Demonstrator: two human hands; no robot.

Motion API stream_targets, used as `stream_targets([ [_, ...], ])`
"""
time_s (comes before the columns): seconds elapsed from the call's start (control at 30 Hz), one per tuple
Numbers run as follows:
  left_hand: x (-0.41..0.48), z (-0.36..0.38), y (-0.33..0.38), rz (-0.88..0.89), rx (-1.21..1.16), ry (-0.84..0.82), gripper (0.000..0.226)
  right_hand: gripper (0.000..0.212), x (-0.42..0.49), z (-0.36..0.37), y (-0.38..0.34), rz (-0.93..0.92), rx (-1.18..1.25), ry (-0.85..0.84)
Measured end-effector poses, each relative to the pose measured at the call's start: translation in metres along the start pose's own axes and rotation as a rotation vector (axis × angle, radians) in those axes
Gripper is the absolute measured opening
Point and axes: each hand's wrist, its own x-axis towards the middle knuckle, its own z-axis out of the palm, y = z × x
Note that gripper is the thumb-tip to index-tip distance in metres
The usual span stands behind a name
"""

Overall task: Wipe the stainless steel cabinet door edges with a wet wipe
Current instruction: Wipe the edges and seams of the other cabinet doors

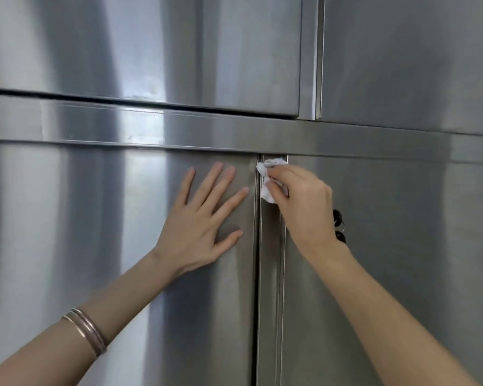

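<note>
A stainless steel cabinet fills the view. My right hand [299, 201] is shut on a crumpled white wet wipe [267, 178] and presses it against the vertical edge strip [269, 274] between the two lower doors, close under the horizontal rail. My left hand [204, 218] lies flat and open on the lower left door [81, 232], fingers spread, fingertips near that door's right edge. Part of the wipe is hidden under my right fingers.
A horizontal steel rail [346, 137] separates upper doors [151, 51] from lower ones. Dark keys hang from a lock [339, 227] on the lower right door [402, 246], just behind my right wrist. Metal bangles [85, 331] circle my left forearm.
</note>
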Motion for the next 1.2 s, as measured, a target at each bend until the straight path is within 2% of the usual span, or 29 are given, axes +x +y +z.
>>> stream_targets([
  [0.07, -0.001, 0.005, 0.000, -0.003, -0.006, 0.022, 0.068, 0.017, 0.004, 0.000, 0.001, -0.103, -0.063, -0.009],
  [0.17, -0.002, 0.013, -0.002, 0.009, -0.004, 0.078, 0.069, 0.004, 0.024, 0.001, 0.004, -0.165, -0.121, 0.021],
  [0.27, -0.002, 0.019, -0.004, 0.010, 0.015, 0.119, 0.069, 0.005, 0.005, 0.006, 0.002, -0.116, -0.096, 0.063],
  [0.37, -0.002, 0.019, -0.001, 0.010, 0.015, 0.104, 0.071, 0.007, -0.029, 0.005, 0.004, -0.127, -0.103, 0.015],
  [0.43, -0.002, 0.019, -0.001, 0.013, 0.021, 0.095, 0.072, 0.004, -0.017, 0.004, 0.008, -0.170, -0.128, 0.023],
  [0.57, -0.002, 0.017, -0.003, 0.023, 0.024, 0.099, 0.071, 0.006, 0.011, 0.010, 0.001, -0.049, -0.132, 0.129],
  [0.77, -0.002, 0.017, -0.005, 0.028, 0.016, 0.124, 0.071, 0.012, -0.005, 0.002, 0.001, -0.131, -0.144, 0.050],
  [0.87, -0.002, 0.020, -0.005, 0.031, 0.004, 0.154, 0.071, 0.007, 0.019, 0.005, -0.002, -0.066, -0.134, 0.091],
  [0.97, -0.003, 0.023, -0.005, 0.026, 0.008, 0.147, 0.071, 0.008, -0.001, 0.009, -0.002, -0.040, -0.131, 0.121],
  [1.07, -0.002, 0.020, -0.005, 0.028, 0.014, 0.142, 0.071, 0.005, -0.033, 0.003, -0.001, -0.096, -0.149, 0.051],
  [1.13, -0.002, 0.019, -0.004, 0.028, 0.009, 0.129, 0.071, 0.005, -0.024, -0.001, -0.001, -0.125, -0.164, 0.021],
  [1.2, -0.002, 0.019, -0.005, 0.033, 0.008, 0.119, 0.071, 0.005, 0.000, 0.001, -0.002, -0.075, -0.154, 0.026],
])
